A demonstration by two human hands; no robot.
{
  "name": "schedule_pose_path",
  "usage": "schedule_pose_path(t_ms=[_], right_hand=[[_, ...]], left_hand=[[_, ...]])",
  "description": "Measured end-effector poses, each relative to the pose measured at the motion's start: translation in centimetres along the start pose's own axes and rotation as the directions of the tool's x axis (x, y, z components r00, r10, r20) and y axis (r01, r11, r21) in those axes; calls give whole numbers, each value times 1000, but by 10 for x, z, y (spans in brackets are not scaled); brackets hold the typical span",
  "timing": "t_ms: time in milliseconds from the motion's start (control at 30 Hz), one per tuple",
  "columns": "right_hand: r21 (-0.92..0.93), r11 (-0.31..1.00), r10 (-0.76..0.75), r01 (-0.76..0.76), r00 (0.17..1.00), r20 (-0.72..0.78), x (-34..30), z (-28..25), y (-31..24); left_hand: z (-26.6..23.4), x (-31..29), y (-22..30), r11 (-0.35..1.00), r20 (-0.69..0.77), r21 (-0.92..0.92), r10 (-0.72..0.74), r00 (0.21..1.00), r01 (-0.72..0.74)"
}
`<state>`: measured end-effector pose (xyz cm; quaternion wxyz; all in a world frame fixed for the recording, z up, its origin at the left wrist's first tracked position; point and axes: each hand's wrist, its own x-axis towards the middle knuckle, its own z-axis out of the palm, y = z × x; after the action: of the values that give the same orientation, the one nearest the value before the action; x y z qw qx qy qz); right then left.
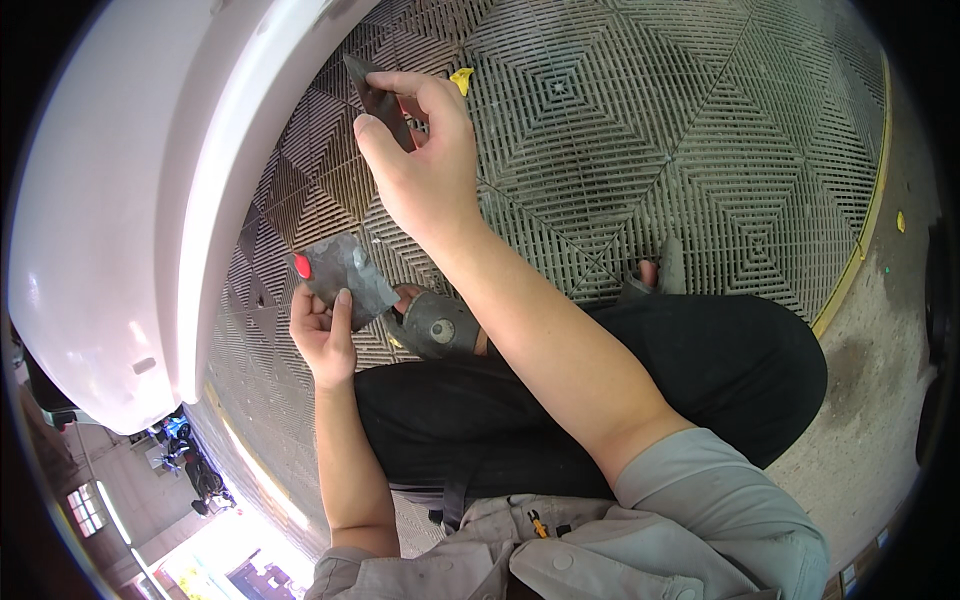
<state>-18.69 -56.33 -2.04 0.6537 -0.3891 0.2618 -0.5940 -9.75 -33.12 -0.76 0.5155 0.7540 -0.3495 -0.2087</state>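
My left hand (pixel 328 340) grips a thin grey square putty plate (pixel 335 275) by its near edge, thumb on top. A red blob of paste (pixel 302 266) sits at the plate's left corner, and light grey smears show along its right side. Farther forward and raised, my right hand (pixel 430 160) pinches a dark flat scraper (pixel 378 102) between thumb and fingers. Something red shows behind the scraper, partly hidden by the fingers. The scraper is apart from the plate. Both are close to the white curved car body panel (pixel 110 220) on the left, without touching it.
Grey slatted floor tiles (pixel 640 190) spread ahead, with a yellow scrap (pixel 461 80) on them. A yellow edge strip (pixel 860 250) borders them at right, beside bare concrete (pixel 860 370). My bent knees and sandals (pixel 440 325) are below my arms. A motorbike (pixel 205 480) stands at lower left.
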Motion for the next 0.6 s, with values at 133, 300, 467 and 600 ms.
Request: schedule_pose_path(t_ms=[133, 300, 467, 600], right_hand=[[-2, 1000, 3, -3, 1000, -7, -1, 0, 0], [-7, 1000, 16, -16, 1000, 17, -1, 0, 2], [-79, 996, -45, 46, 999, 16, -1, -2, 4], [-20, 1000, -15, 14, 1000, -8, -1, -1, 6]], left_hand=[[-1, 1, -2, 1000, -9, -3, 6, 1000, -6], [-2, 0, -5, 1000, -8, -16, 4, 1000, -5], [-5, 0, -8, 1000, 12, -26, 16, 1000, -16], [-7, 0, -8, 999, 31, -32, 16, 999, -15]])
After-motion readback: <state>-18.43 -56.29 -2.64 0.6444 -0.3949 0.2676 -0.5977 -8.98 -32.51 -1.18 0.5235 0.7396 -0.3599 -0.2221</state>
